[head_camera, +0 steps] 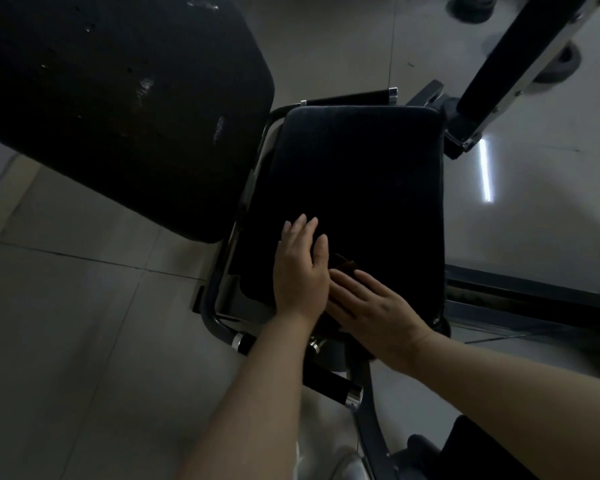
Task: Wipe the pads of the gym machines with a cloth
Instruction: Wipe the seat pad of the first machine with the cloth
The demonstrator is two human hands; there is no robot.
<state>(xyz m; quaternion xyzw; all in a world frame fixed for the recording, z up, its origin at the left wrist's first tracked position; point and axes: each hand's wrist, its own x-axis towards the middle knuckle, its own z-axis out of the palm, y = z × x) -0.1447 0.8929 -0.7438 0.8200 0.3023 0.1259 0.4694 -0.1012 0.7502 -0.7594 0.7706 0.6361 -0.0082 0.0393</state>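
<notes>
A black seat pad [354, 188] of a gym machine lies below me in the middle of the view. My left hand [300, 268] rests flat on its near part with the fingers straight. My right hand [371, 306] lies flat beside it, its fingertips tucked under the left hand's edge. A small dark reddish piece of cloth [345, 264] shows just beyond the right fingers; most of it is hidden under the hands. A second, larger black pad [118, 98] with scuffed spots hangs at the upper left.
A dark metal tube frame [219, 282] runs round the seat, with black chrome-ended handles [329, 379] below it. A padded arm [520, 53] slants at the upper right. Grey tiled floor [66, 323] lies to the left, glossy floor to the right.
</notes>
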